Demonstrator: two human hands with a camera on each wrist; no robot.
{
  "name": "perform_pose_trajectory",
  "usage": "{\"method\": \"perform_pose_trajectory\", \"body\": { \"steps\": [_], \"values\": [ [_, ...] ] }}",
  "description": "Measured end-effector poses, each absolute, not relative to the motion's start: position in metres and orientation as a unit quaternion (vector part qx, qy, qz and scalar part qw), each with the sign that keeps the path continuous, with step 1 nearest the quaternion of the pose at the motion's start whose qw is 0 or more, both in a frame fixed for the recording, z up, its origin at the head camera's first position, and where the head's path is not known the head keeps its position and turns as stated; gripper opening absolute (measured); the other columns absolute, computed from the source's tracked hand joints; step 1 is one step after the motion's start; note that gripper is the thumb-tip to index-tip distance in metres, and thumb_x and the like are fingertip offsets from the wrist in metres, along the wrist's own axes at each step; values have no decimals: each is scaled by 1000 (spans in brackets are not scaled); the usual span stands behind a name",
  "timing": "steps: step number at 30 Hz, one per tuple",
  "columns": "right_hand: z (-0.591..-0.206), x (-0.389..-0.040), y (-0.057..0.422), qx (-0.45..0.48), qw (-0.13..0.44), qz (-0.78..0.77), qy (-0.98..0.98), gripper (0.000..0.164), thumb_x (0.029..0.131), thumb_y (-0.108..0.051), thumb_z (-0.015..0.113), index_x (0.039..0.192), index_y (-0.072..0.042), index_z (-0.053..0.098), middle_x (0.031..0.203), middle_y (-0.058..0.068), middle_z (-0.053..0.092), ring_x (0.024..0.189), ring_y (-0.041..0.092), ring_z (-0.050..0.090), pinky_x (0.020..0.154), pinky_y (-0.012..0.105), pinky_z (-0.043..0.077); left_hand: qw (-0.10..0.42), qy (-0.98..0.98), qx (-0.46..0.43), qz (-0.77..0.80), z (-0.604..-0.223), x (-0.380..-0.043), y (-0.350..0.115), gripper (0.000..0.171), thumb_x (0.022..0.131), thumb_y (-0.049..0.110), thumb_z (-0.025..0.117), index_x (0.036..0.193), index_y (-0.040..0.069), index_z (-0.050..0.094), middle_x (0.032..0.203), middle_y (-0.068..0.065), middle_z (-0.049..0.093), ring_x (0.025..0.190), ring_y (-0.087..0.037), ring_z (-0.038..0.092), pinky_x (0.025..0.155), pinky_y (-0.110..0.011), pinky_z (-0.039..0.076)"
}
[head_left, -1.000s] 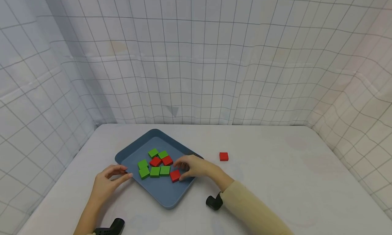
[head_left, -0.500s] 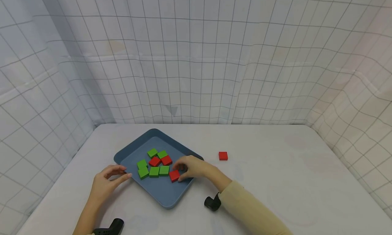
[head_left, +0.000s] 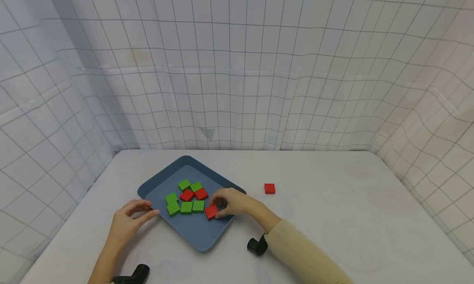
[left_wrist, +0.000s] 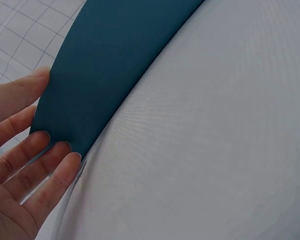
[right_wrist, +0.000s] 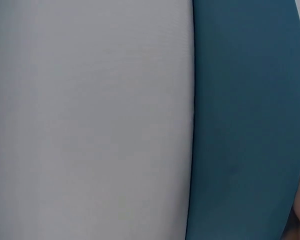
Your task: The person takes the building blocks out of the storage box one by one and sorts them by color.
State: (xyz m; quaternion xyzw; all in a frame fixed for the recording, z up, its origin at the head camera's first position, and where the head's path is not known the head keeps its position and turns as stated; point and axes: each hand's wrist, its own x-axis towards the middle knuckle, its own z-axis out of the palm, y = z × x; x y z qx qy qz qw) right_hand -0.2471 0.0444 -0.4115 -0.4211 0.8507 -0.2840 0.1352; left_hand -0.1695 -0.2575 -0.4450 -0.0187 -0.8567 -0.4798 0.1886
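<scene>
My right hand (head_left: 231, 202) reaches over the near right side of a blue tray (head_left: 203, 236) and pinches a red block (head_left: 211, 212) between thumb and fingers, low over the tray floor. Left of it lie two green blocks (head_left: 192, 207) side by side, with two more red blocks (head_left: 194, 194) behind them. Further green blocks (head_left: 173, 204) sit at the left and back of this group. My left hand (head_left: 127, 221) is at the tray's left side. In the left wrist view its thumb and extended fingertips (left_wrist: 75, 160) touch the tray's outer wall (left_wrist: 105, 65).
One more red block (head_left: 270, 188) lies on the white table (head_left: 333, 218), right of the tray. A gridded white curtain (head_left: 237, 90) closes off the back and sides. Black wrist devices (head_left: 257, 246) sit at both wrists. In the right wrist view the tray wall (right_wrist: 245, 120) hides most of the hand.
The right hand's fingers have drawn in onto the red block, which has hardly moved. The left hand and the tray stay as they were; the head view has shifted very slightly.
</scene>
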Motion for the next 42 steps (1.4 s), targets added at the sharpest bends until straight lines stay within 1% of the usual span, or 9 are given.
{"method": "perform_pose_trajectory", "body": {
  "steps": [4, 9, 13, 16, 21, 27, 32, 39, 42],
  "values": [
    [-413, -248, 47, -420, 131, -305, 845, 28, 78, -12, 73, 104, -10, 62, 96, -1, 57, 86, 10, 52, 75, 15, 46, 188, -858, -18, -478, -445, -169, -257, 30, 73, 11, 77, 98, -1, 64, 86, -3, 62, 77, 4, 56, 69, -9, 47],
    [-414, -251, 53, -424, 128, -349, 826, 29, 78, -9, 72, 105, -10, 61, 99, -2, 56, 86, 10, 52, 79, 15, 46, 188, -861, -17, -472, -445, -169, -257, 31, 73, 12, 78, 98, 0, 64, 87, -4, 62, 77, 5, 55, 70, -8, 46],
    [-411, -254, 58, -425, 123, -378, 814, 30, 77, -6, 72, 105, -8, 61, 100, 0, 57, 88, 15, 54, 82, 18, 48, 191, -860, -18, -472, -445, -169, -257, 30, 73, 11, 78, 98, 0, 65, 86, -2, 62, 77, 5, 56, 71, -8, 46],
    [-409, -255, 64, -422, 113, -382, 814, 30, 77, -6, 72, 106, -7, 61, 100, 1, 57, 88, 18, 55, 81, 19, 48, 191, -860, -18, -474, -446, -169, -257, 31, 72, 11, 78, 98, 0, 65, 86, 0, 62, 77, 5, 56, 71, -8, 46],
    [-407, -257, 78, -415, 93, -394, 814, 31, 77, -8, 72, 107, -7, 60, 101, 1, 58, 89, 18, 56, 81, 21, 48, 189, -859, -21, -476, -446, -170, -257, 30, 73, 10, 77, 98, -1, 64, 86, -3, 62, 76, 4, 56, 70, -8, 46],
    [-404, -260, 98, -406, 75, -430, 803, 31, 76, -6, 73, 104, -7, 61, 97, 3, 58, 87, 20, 57, 82, 26, 49, 190, -858, -25, -477, -446, -170, -257, 29, 73, 9, 77, 98, -1, 64, 86, -2, 62, 76, 5, 56, 70, -8, 47],
    [-406, -262, 112, -387, 70, -447, 804, 32, 75, -2, 74, 104, -5, 60, 98, 5, 58, 87, 20, 56, 82, 30, 50, 190, -857, -24, -479, -445, -170, -257, 30, 73, 9, 77, 98, -2, 64, 86, 1, 62, 76, 4, 56, 70, -8, 47],
    [-387, -248, 132, -371, 58, -453, 808, 31, 75, 5, 70, 103, 4, 58, 97, 17, 57, 85, 34, 55, 82, 46, 49, 184, -856, -16, -482, -444, -168, -256, 31, 74, 10, 77, 99, -2, 64, 86, 1, 62, 77, 5, 56, 69, -7, 46],
    [-384, -246, 144, -351, 53, -454, 817, 30, 75, 6, 70, 103, 3, 58, 98, 16, 57, 87, 36, 55, 82, 46, 50, 183, -857, -15, -482, -444, -169, -256, 31, 74, 11, 77, 99, -2, 64, 86, 2, 62, 77, 4, 56, 68, -7, 46]
  ]
}}
